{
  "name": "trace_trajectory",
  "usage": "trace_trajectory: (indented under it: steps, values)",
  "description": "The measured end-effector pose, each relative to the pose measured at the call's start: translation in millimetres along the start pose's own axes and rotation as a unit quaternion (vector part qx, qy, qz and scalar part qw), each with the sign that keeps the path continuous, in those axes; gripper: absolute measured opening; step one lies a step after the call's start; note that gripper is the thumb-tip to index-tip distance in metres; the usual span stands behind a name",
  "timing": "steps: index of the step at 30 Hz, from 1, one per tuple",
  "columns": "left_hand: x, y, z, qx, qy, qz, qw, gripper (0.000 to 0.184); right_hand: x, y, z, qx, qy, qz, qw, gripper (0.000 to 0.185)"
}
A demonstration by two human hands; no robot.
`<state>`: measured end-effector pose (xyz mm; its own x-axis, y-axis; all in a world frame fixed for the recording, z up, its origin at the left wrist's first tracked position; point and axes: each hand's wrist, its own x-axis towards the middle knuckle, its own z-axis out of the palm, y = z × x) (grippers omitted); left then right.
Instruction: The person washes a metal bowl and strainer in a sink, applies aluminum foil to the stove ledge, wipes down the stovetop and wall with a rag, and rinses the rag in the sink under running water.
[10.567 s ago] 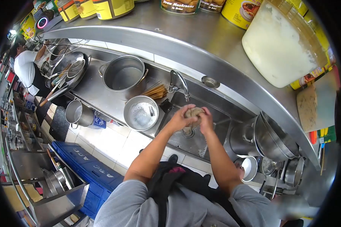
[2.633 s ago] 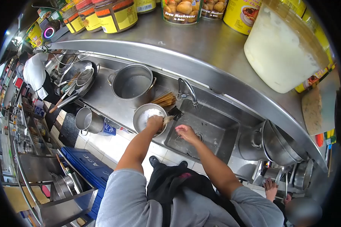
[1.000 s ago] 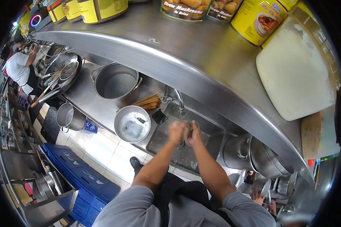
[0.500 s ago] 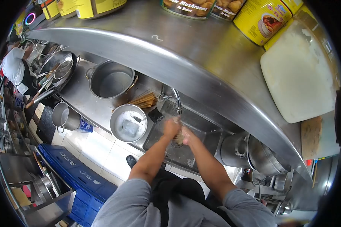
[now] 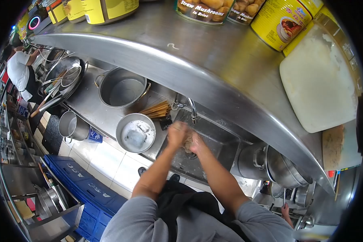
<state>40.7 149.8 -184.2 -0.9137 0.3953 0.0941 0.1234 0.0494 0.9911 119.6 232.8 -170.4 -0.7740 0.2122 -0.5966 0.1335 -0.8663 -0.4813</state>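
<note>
Over the steel sink (image 5: 222, 155), my left hand (image 5: 177, 134) is closed against a pale brownish lump (image 5: 188, 142), smeared by motion. My right hand (image 5: 195, 143) presses on the lump from the other side. What the lump is I cannot make out. Just above and behind the hands is the curved faucet (image 5: 193, 109). A steel bowl (image 5: 119, 135) with whitish, foamy liquid stands on the counter to the left of the sink. Behind it lies a bundle of thin wooden sticks (image 5: 157, 109), beside a small black object partly behind my left hand.
A large pot (image 5: 123, 88) stands behind the bowl. The steel shelf (image 5: 213, 56) overhangs the sink, bearing cans and a white tub (image 5: 316, 80). Stacked pots (image 5: 252, 161) stand to the right. A co-worker (image 5: 18, 70) is at far left; another person's hand (image 5: 286, 213) shows lower right.
Since the earliest frame, my left hand dipped into the bowl and came back over the sink. In the last second both hands moved slightly left with the lump, and their grip on it shifted.
</note>
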Motion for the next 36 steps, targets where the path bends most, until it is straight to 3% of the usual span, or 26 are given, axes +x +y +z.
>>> trace_trajectory:
  steps: [1, 2, 4, 5, 7, 8, 10, 13, 14, 15, 17, 18, 19, 20, 21, 22, 23, 24, 25, 27, 28, 30, 32, 33, 35, 36]
  values:
    - [-9.6, 6.7, 18.0, 0.0, -0.001, 0.0, 1.0, 0.015, 3.7, 0.3, -1.3, 0.006, 0.006, 0.006, 1.0, 0.03]
    - [-17.6, 10.9, 33.4, 0.126, -0.027, 0.122, 0.984, 0.015, 3.8, -2.2, -4.6, 0.008, 0.016, 0.018, 1.0, 0.03]
    - [-21.1, 7.9, 32.0, 0.111, -0.045, 0.025, 0.992, 0.039, -4.6, -6.3, -17.7, -0.064, 0.068, 0.099, 0.991, 0.028]
    - [-14.7, 11.7, 26.4, 0.109, -0.046, 0.027, 0.993, 0.039, -10.6, -8.0, -18.8, -0.1, 0.072, 0.124, 0.985, 0.028]
    - [-7.1, 21.3, 21.1, 0.097, -0.075, -0.183, 0.975, 0.052, -17.1, -9.1, -17.2, -0.124, 0.054, 0.089, 0.987, 0.031]
    - [-23.1, 13.7, 36.7, 0.078, -0.093, -0.077, 0.99, 0.057, -5.4, -15.6, -34.0, -0.087, 0.062, 0.028, 0.994, 0.029]
    - [-45.1, 30.9, 26.6, 0.124, -0.118, -0.056, 0.984, 0.056, -12.6, -20.1, -46.8, -0.042, 0.073, -0.032, 0.996, 0.028]
    - [-36.9, -1.2, 3.6, 0.171, -0.209, 0.012, 0.963, 0.045, -58.2, -44.6, -23.1, -0.412, -0.005, -0.076, 0.908, 0.029]
    - [-28.6, -15.9, -4.7, 0.043, -0.206, -0.044, 0.977, 0.039, -60.3, -39.5, -34.1, -0.542, -0.049, -0.226, 0.808, 0.032]
    - [-19.8, -11.9, -9.9, -0.084, -0.197, -0.099, 0.972, 0.032, -59.2, -39.8, -44.7, -0.542, -0.047, -0.226, 0.808, 0.032]
    - [-2.4, 16.1, -18.3, -0.368, 0.004, -0.204, 0.907, 0.02, -54.7, -37.2, -62.7, -0.644, -0.052, -0.069, 0.76, 0.03]
    - [-6.0, 40.7, -18.8, -0.379, 0.031, -0.245, 0.892, 0.017, -49.0, -25.2, -67.0, -0.643, -0.052, -0.068, 0.761, 0.03]
    - [-14.9, 33.8, -2.6, -0.379, 0.033, -0.243, 0.892, 0.017, -36.8, -11.3, -65.4, -0.424, -0.015, -0.125, 0.897, 0.031]
    - [-27.5, 17.4, 21.2, -0.259, 0.018, -0.162, 0.952, 0.017, -30.9, -7.6, -57.6, -0.303, 0.004, -0.145, 0.942, 0.032]
    - [-34.5, 9.6, 38.9, -0.132, 0.003, -0.078, 0.988, 0.016, -24.9, -3.9, -49.6, -0.177, 0.018, -0.172, 0.969, 0.033]
    - [-35.0, 19.9, 47.7, -0.131, 0.005, -0.077, 0.988, 0.016, -25.0, -7.8, -37.6, -0.024, 0.074, -0.13, 0.988, 0.035]
    - [-36.8, 32.4, 54.3, 0.026, -0.026, -0.031, 0.999, 0.017, -23.9, -9.3, -33.9, 0.132, 0.131, -0.083, 0.979, 0.038]
    - [-36.3, 42.2, 55.0, 0.182, -0.058, 0.015, 0.981, 0.017, -16.8, -10.9, -34.6, 0.046, 0.113, -0.037, 0.992, 0.041]
    - [-22.5, 32.5, 52.1, 0.181, -0.056, 0.016, 0.982, 0.017, -15.6, -13.4, -33.8, 0.045, 0.111, -0.037, 0.992, 0.041]
    - [23.9, -6.2, 41.9, 0.156, 0.087, 0.083, 0.98, 0.016, -35.6, -30.6, 1.0, -0.022, 0.026, 0.012, 0.999, 0.038]
    - [45.5, -4.5, 35.5, 0.146, 0.079, 0.125, 0.978, 0.016, -22.8, -32.8, -18.4, -0.06, -0.01, -0.049, 0.997, 0.034]
    - [69.9, 5.8, 22.7, 0.138, 0.067, 0.162, 0.975, 0.015, -36.6, -44.9, -13.7, -0.088, -0.006, -0.036, 0.995, 0.033]
    - [74.0, 32.7, 4.1, 0.265, -0.105, 0.104, 0.953, 0.016, -38.9, -44.7, -10.6, -0.12, 0.017, -0.066, 0.99, 0.027]
    - [69.7, 20.5, 0.7, 0.265, -0.104, 0.105, 0.953, 0.016, -40.8, -45.3, -4.6, -0.12, 0.016, -0.067, 0.99, 0.027]
    - [37.6, -4.6, -2.4, 0.373, -0.195, 0.104, 0.901, 0.018, -44.1, -44.7, 5.4, -0.103, 0.036, -0.078, 0.991, 0.021]
    - [16.5, -6.8, -2.5, 0.292, -0.171, 0.061, 0.939, 0.018, -33.4, -38.6, -1.3, -0.103, 0.037, -0.079, 0.991, 0.021]
